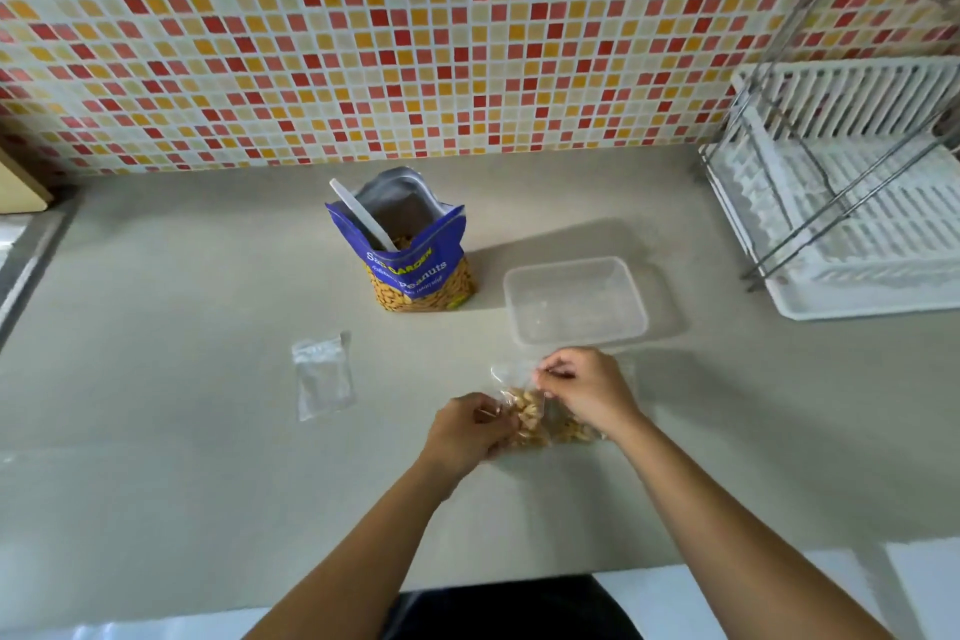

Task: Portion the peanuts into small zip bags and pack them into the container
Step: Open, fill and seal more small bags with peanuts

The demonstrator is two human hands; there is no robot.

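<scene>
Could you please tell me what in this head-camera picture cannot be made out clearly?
- Zip bag of peanuts: whether its seal is closed; left hand and right hand cover its edges.
- A second peanut-filled bag: mostly hidden under the right hand.
- Spoon: its bowl is sunk inside the peanut pouch.
- Dish rack: cut off by the right edge.

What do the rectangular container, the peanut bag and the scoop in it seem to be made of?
Container: clear, slightly frosted plastic; the counter shows through it. Peanut bag: glossy printed film, seemingly with a silvery foil-like lining inside its open top. Scoop: white, matte, probably plastic.
</scene>
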